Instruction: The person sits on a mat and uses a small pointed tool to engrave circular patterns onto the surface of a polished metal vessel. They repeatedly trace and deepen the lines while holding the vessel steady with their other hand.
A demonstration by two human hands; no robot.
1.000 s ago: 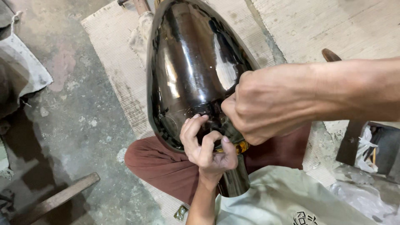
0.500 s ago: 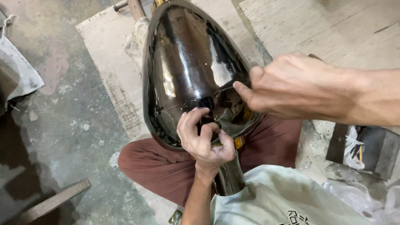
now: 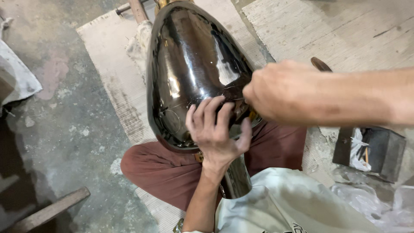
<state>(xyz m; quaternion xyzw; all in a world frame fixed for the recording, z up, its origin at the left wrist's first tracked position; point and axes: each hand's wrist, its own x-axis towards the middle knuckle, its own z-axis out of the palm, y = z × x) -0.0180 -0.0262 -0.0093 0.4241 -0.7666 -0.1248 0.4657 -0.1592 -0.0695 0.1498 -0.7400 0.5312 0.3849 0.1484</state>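
A glossy black, teardrop-shaped shell [image 3: 189, 64], like the body of a stringed instrument, lies across my lap on my brown trousers [image 3: 164, 168]. Its narrow dark neck [image 3: 237, 177] points toward my chest. My left hand [image 3: 215, 129] lies on the shell's lower end with its fingers spread and nothing held in it. My right hand [image 3: 284, 92] reaches in from the right. Its fingers are curled, with the tips pinched at the shell's right edge. Whatever is between those fingertips is hidden.
A pale woven mat [image 3: 112, 64] lies under the shell on a stained concrete floor [image 3: 64, 129]. A dark open box [image 3: 375, 149] with small items and clear plastic [image 3: 379, 203] sit at the right. A wooden bar [image 3: 47, 211] lies lower left, grey cloth [image 3: 17, 77] at the left edge.
My left hand has opened from a curled grip and now lies flat on the shell. My right hand has slid right and up along the shell's edge.
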